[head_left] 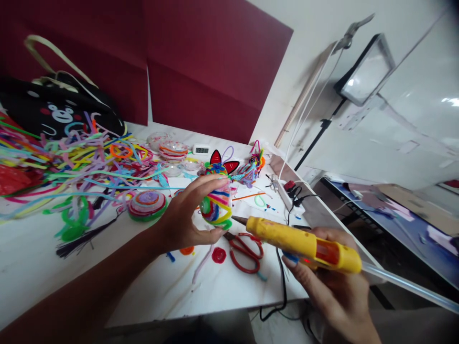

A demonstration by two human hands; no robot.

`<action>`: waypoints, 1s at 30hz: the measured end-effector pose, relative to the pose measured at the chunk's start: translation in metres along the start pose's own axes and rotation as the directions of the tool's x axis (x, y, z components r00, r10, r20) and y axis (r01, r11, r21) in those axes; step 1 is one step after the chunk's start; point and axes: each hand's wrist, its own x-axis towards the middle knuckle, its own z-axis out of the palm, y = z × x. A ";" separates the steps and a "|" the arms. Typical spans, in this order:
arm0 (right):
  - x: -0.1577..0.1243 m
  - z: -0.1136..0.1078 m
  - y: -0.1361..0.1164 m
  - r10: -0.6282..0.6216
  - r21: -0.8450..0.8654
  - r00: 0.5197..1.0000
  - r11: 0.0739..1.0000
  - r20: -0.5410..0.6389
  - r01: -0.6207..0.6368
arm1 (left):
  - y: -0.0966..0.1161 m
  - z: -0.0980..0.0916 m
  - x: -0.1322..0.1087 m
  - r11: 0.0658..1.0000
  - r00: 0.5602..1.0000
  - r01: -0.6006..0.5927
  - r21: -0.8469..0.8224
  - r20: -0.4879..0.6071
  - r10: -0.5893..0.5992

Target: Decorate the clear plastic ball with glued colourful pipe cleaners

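Note:
Between the thumb and fingers of my left hand [188,210] is a clear ball [217,206] partly covered with coloured pipe cleaners in pink, yellow, blue and green. My right hand [333,277] grips a yellow hot glue gun [287,236], with a long clear glue stick [409,285] sticking out of its back end. The gun's nozzle [239,220] points left, close to the ball's right side; whether they touch I cannot tell. Just behind the ball stands a colourful figure [217,168] with red, black-edged ears, its lower part hidden. Red-handled scissors [245,253] lie below the nozzle.
A heap of loose pipe cleaners [89,155] covers the table's left side, before a black bag [60,107]. A pipe-cleaner-covered disc [147,205] lies left of my left hand. The gun's black cord [284,286] hangs over the front edge; a power strip [290,196] lies at right.

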 end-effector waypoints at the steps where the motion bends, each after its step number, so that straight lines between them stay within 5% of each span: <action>1: -0.001 0.001 0.000 0.032 0.024 0.999 0.999 -0.029 -0.031 | 0.000 0.000 0.000 1.000 1.000 -0.006 0.000 -0.006 0.006; 4: -0.004 0.006 -0.003 0.222 0.141 0.967 0.969 -0.124 -0.204 | 0.000 0.000 0.000 1.000 1.000 -0.011 0.001 -0.019 0.011; 6: -0.004 0.008 -0.004 0.403 0.264 0.906 0.895 -0.132 -0.360 | 0.000 0.000 0.000 1.000 1.000 -0.008 0.000 -0.019 0.008; 11: 0.009 0.011 0.015 0.614 0.481 0.773 0.636 0.160 -0.604 | 0.001 -0.002 0.001 1.000 1.000 0.002 0.003 -0.015 -0.002; 15: 0.015 0.021 0.048 0.703 0.398 0.645 0.522 0.301 -0.755 | 0.003 -0.003 0.003 1.000 1.000 0.007 0.028 -0.021 -0.006; 21: 0.003 0.039 0.090 0.756 0.121 0.528 0.526 0.386 -0.842 | 0.003 -0.002 0.003 0.998 0.999 0.013 0.054 -0.037 -0.011; 23: 0.001 0.039 0.097 0.767 -0.052 0.543 0.593 0.342 -0.804 | 0.003 -0.002 0.003 0.997 0.999 0.025 0.070 -0.044 -0.022; 26: 0.003 0.035 0.100 0.702 -0.419 0.678 0.695 0.219 -0.584 | 0.003 -0.003 0.004 0.993 0.998 0.055 0.103 -0.033 -0.052; 30: 0.008 0.034 0.090 0.633 -0.695 0.761 0.612 0.144 -0.378 | 0.005 -0.006 0.007 0.989 0.996 0.087 0.123 -0.027 -0.084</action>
